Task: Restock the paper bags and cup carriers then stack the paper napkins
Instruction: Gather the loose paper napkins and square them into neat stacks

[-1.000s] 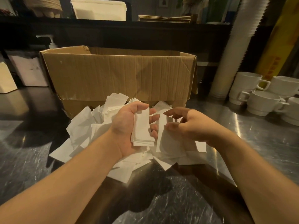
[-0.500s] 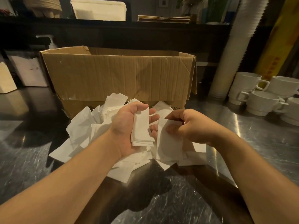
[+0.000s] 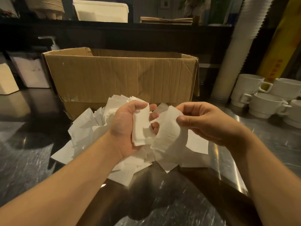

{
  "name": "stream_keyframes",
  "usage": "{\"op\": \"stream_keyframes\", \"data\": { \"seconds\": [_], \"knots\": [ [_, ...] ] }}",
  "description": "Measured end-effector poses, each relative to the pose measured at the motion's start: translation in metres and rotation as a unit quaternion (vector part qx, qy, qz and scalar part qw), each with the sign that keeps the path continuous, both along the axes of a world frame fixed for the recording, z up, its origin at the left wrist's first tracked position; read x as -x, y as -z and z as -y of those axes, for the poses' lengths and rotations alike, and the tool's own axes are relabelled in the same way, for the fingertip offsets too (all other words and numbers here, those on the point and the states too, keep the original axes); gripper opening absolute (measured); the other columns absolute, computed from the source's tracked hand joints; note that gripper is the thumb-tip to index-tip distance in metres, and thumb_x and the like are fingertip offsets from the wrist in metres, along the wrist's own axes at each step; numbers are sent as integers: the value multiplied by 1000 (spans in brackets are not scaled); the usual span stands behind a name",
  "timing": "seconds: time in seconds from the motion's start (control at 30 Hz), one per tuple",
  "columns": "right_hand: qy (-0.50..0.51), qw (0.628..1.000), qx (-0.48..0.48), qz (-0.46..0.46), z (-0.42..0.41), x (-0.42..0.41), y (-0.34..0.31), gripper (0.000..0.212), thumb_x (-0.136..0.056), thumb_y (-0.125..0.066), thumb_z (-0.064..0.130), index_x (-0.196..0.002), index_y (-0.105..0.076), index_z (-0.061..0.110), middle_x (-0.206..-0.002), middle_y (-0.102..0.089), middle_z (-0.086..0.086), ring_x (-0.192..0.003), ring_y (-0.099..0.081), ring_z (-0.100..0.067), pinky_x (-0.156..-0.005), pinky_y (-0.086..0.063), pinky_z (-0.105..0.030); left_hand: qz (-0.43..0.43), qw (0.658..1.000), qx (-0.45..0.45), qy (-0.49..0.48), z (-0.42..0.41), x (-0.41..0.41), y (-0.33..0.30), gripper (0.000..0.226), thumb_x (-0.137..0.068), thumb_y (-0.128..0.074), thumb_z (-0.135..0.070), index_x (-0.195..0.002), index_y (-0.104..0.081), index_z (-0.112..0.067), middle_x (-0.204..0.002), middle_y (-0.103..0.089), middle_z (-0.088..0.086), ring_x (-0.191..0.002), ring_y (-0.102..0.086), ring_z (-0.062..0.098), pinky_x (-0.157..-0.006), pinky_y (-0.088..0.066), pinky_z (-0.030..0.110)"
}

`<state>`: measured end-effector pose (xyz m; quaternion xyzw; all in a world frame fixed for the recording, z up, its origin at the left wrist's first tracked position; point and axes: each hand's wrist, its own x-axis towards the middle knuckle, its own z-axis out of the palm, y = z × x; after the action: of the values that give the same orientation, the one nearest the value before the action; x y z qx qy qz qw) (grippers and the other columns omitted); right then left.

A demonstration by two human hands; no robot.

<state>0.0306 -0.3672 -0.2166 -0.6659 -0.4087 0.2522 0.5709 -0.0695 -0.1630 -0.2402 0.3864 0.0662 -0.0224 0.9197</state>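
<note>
- Napkins, thin white folded paper ones (image 3: pixel 91 132), are lying in a loose heap on the scratched steel counter (image 3: pixel 29 160), just in front of the open brown cardboard box (image 3: pixel 120 77).
- The left hand (image 3: pixel 125 128) is clasping a small squared stack of napkins (image 3: pixel 141 126), fingers curled round it.
- The right hand (image 3: pixel 206 123) is pinching a single limp napkin (image 3: pixel 169 132) beside that stack.
- Laying the sheet flat with its edges aligned, gently, is probably keeping the stack tidy.

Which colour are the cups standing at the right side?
White cups, seen in the head view, the only one.
</note>
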Motion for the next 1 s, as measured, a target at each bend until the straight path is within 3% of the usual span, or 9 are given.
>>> {"op": "stream_keyframes", "data": {
  "seconds": [0.13, 0.27, 0.37, 0.47, 0.53, 0.7, 0.8, 0.9, 1.0],
  "knots": [
    [-101, 983, -109, -106, 2, 6, -4, 10, -93, -68, 9, -94, -76, 13, -98, -74, -7, -94, -74, -20, -79, -60, -29, 9, 999, -32, 5, -3, 0, 1, 54, -77, -66, -26, -126, -64, -5, -92, -60, 11, -82, -57, 27, -96, -41, 44],
    [-134, 969, -145, -148, 0, 9, -6, 25, -82, -57, 1, -91, -77, 15, -94, -74, -4, -88, -75, -19, -77, -61, -32, -2, 997, -67, 38, -1, 3, 2, 57, -71, -68, -29, -125, -66, -8, -94, -61, 11, -83, -62, 28, -88, -48, 45],
    [-63, 978, -142, -137, -4, 8, -5, 17, -82, -58, 12, -89, -74, 14, -92, -72, -5, -86, -74, -20, -75, -61, -34, -14, 993, -103, 49, 2, 4, 0, 47, -73, -65, -30, -113, -72, -9, -96, -69, 11, -81, -67, 27, -83, -51, 41],
    [62, 987, -118, -92, -12, 2, 3, 4, -92, -65, 15, -93, -68, 13, -93, -71, -4, -92, -71, -22, -82, -61, -34, -21, 990, -130, 45, 3, 5, -1, 34, -72, -63, -32, -93, -79, -11, -94, -73, 10, -79, -67, 28, -78, -51, 38],
    [159, 982, -88, -54, -19, 0, 8, 5, -97, -65, 13, -96, -70, 14, -90, -73, 2, -92, -71, -19, -84, -61, -32, -15, 988, -146, 50, 4, 5, -1, 32, -67, -68, -33, -88, -80, -12, -96, -71, 11, -80, -65, 29, -79, -48, 39],
    [292, 955, -34, 27, -29, 2, 17, 16, -97, -68, 18, -111, -64, 24, -107, -66, 5, -97, -65, -18, -66, -58, -17, -9, 988, -140, 62, 5, 4, 1, 31, -79, -57, -29, -78, -80, -9, -88, -72, 13, -69, -66, 28, -73, -48, 39],
    [308, 942, -2, 132, -34, 7, 21, 25, -94, -71, 23, -114, -57, 30, -110, -62, 12, -99, -62, -11, -70, -56, -14, -14, 991, -121, 63, 5, 4, 0, 32, -80, -56, -29, -77, -79, -7, -86, -70, 14, -69, -64, 28, -70, -49, 36],
    [309, 923, 25, 227, -36, 12, 23, 23, -94, -73, 25, -110, -58, 33, -114, -59, 14, -100, -57, -6, -79, -49, -14, -27, 994, -91, 59, 5, 6, -2, 32, -82, -57, -30, -86, -76, -5, -92, -67, 15, -79, -61, 29, -77, -48, 38],
    [275, 933, 3, 232, -34, 15, 19, 11, -97, -68, 21, -97, -66, 31, -106, -63, 11, -97, -61, -11, -77, -53, -17, -31, 995, -79, 44, 4, 8, -3, 31, -81, -57, -30, -92, -74, -6, -93, -68, 15, -78, -62, 29, -76, -49, 38]
  ]
}}
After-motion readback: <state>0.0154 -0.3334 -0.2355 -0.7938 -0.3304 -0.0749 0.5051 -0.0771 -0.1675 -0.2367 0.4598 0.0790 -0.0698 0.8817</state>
